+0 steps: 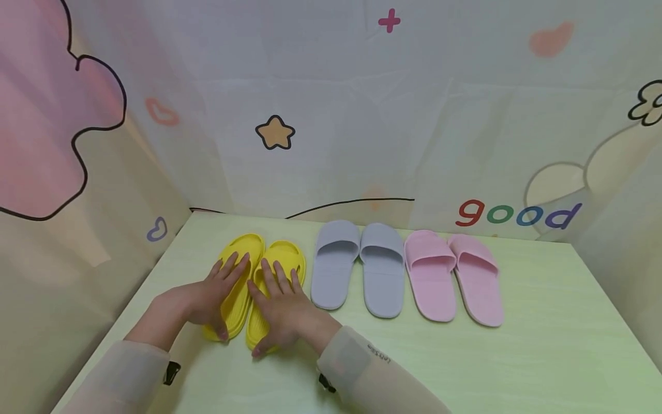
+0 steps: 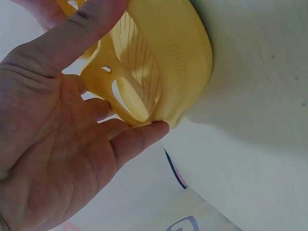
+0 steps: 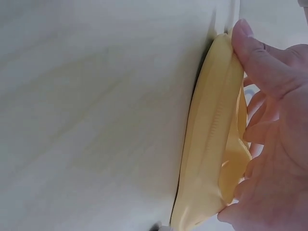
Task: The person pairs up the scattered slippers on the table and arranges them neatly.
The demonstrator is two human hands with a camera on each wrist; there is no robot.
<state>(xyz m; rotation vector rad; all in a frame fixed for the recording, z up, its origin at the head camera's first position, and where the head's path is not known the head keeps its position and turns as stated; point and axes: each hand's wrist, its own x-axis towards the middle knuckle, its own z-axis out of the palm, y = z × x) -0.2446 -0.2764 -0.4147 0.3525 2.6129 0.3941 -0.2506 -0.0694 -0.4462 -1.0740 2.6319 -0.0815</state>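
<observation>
Two yellow slippers stand side by side at the left of the table, toes toward the back wall. My left hand [image 1: 209,296] lies over the left yellow slipper [image 1: 239,305], fingers spread on its upper and thumb by the heel. In the left wrist view, fingertips touch the edge of the yellow slipper [image 2: 185,57]. Over the right yellow slipper [image 1: 283,252] my right hand [image 1: 284,313] is spread, its fingers extended across the strap and its thumb near the heel. The right wrist view has that slipper's side [image 3: 207,130] flat on the table, with the thumb touching one end.
To the right stand a grey pair, left slipper [image 1: 333,282] and right slipper [image 1: 384,287], then a pink pair, left slipper [image 1: 433,293] and right slipper [image 1: 483,299]. The pale green table [image 1: 558,345] meets a printed cloth wall [image 1: 331,161] at the back.
</observation>
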